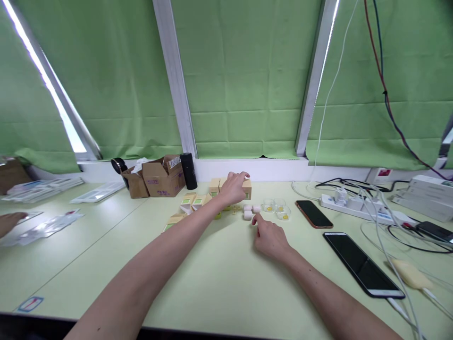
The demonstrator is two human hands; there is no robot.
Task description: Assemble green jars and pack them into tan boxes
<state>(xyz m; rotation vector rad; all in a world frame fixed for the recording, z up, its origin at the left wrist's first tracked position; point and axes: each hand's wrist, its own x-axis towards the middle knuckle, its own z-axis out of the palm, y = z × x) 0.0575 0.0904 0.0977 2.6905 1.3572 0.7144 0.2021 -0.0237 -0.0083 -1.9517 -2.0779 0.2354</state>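
My left hand (233, 187) reaches far forward and grips a small tan box (247, 188) at the back of the table, fingers curled over its top. More small tan and green boxes (194, 200) lie to its left. My right hand (271, 238) rests on the table with the index finger stretched towards small white capsule-like pieces (250, 210); the other fingers are curled. Clear little lidded cups (278, 208) with yellow contents stand just right of those pieces.
Open cardboard boxes (163, 177) and a black cylinder (188, 170) stand at the back left. Two phones (313, 213) (363, 264), a power strip (354, 204) and tangled cables lie at the right. Another person's hand (9, 222) and plastic packets (49, 225) are at the far left.
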